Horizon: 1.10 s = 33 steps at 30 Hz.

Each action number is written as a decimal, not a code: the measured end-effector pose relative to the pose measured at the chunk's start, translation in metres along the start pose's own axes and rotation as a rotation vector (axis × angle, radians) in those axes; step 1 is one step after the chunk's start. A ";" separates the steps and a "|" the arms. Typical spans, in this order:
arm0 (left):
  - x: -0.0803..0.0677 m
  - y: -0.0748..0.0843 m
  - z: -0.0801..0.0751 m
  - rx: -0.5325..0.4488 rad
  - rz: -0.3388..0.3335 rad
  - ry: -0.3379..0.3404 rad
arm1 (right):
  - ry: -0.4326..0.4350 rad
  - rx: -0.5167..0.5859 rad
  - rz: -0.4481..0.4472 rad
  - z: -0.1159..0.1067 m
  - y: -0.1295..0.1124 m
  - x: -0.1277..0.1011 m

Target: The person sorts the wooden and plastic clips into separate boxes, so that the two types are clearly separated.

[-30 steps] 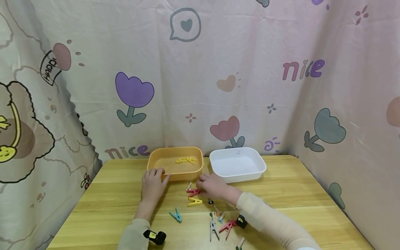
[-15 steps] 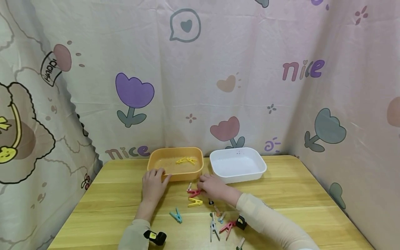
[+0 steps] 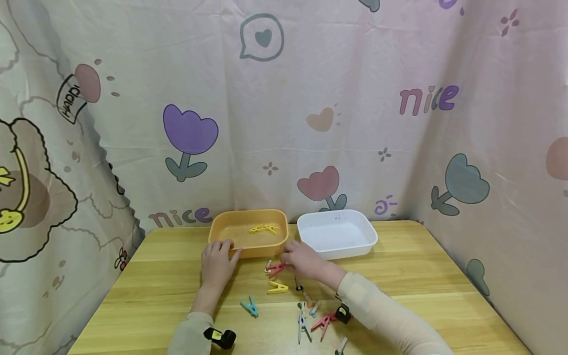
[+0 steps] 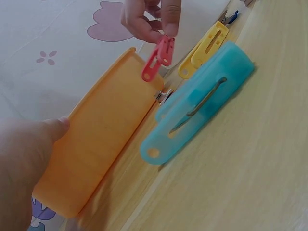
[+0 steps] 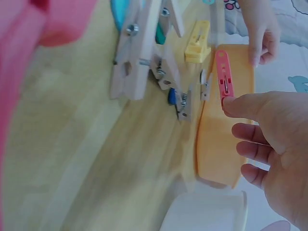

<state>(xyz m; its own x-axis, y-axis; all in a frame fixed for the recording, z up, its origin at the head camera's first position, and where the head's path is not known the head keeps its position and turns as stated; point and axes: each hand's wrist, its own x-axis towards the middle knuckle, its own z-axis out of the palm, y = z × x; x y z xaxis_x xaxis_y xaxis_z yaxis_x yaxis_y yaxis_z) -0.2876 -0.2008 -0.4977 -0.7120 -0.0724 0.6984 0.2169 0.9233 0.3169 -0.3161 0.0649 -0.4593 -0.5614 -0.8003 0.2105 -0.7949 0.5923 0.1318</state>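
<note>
Two hands are in my view over the wooden table [image 3: 155, 281]. I see the right hand [image 3: 305, 260] pinching a pink clothespin [image 3: 276, 268] by one end between thumb and fingertips, lifted just clear of the table and close beside the front wall of the orange tray [image 3: 248, 230]. The left hand [image 3: 216, 262] rests against that tray's near rim, thumb curled on the edge. A yellow clothespin [image 3: 277, 288] and a teal clothespin [image 3: 250, 306] lie on the table nearby, the yellow one just below the pink one. A white tray [image 3: 337, 233] stands right of the orange one.
</note>
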 end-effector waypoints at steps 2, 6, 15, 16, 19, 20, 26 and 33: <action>0.000 0.001 -0.001 -0.002 -0.001 -0.003 | 0.009 0.011 0.005 -0.002 0.001 0.000; 0.000 0.001 -0.002 -0.001 -0.008 -0.010 | 0.021 0.021 0.011 -0.008 0.003 0.002; 0.000 0.000 -0.001 -0.010 -0.010 -0.017 | 0.087 -0.001 0.001 -0.021 0.010 0.009; 0.000 0.000 -0.001 -0.009 -0.010 -0.016 | 0.090 -0.001 0.001 -0.023 0.011 0.010; 0.001 0.000 0.000 -0.009 -0.010 -0.010 | 0.096 0.001 0.000 -0.027 0.013 0.013; 0.001 0.000 0.000 -0.009 -0.013 -0.011 | 0.097 0.004 0.001 -0.029 0.014 0.015; 0.001 0.000 -0.001 -0.006 -0.031 -0.031 | 0.079 0.023 0.029 -0.035 0.018 0.024; 0.001 0.001 -0.001 0.002 -0.026 -0.039 | 0.127 0.015 0.028 -0.038 0.024 0.038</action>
<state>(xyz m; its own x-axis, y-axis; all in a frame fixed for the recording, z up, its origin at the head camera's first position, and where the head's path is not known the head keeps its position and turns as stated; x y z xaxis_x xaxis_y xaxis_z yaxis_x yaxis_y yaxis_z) -0.2872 -0.2005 -0.4958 -0.7427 -0.0819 0.6646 0.1965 0.9221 0.3332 -0.3475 0.0525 -0.4109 -0.5502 -0.7647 0.3354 -0.7833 0.6118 0.1098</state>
